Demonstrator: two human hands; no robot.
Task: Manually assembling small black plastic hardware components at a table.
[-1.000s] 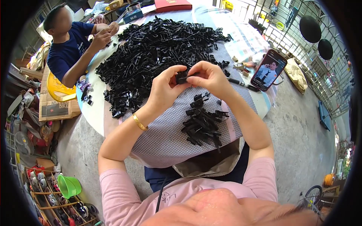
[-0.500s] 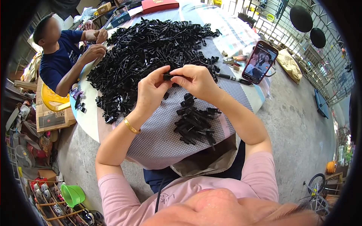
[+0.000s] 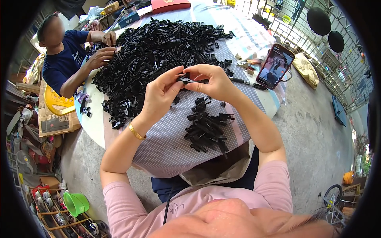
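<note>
Over the near edge of a large heap of black clips (image 3: 158,49), my left hand (image 3: 158,93) and my right hand (image 3: 213,82) meet at the fingertips. Between them they pinch one small black clip (image 3: 184,79), partly hidden by the fingers. The left thumb and forefinger hold its left end, and the right thumb and fingers grip the other. Just below my right hand, a smaller pile of black clips (image 3: 207,129) lies near the table's front edge.
A phone (image 3: 276,66) stands at the right, beside a black pen-like tool (image 3: 247,82). A co-worker's hands (image 3: 104,55) touch the heap's left side. A brown bag (image 3: 222,168) hangs open below the table edge. A red box (image 3: 170,5) sits at the back.
My hands have shifted slightly right, and the right fingers now arch more around the clip, showing more of it. The co-worker's hands have moved apart, one lower against the heap.
</note>
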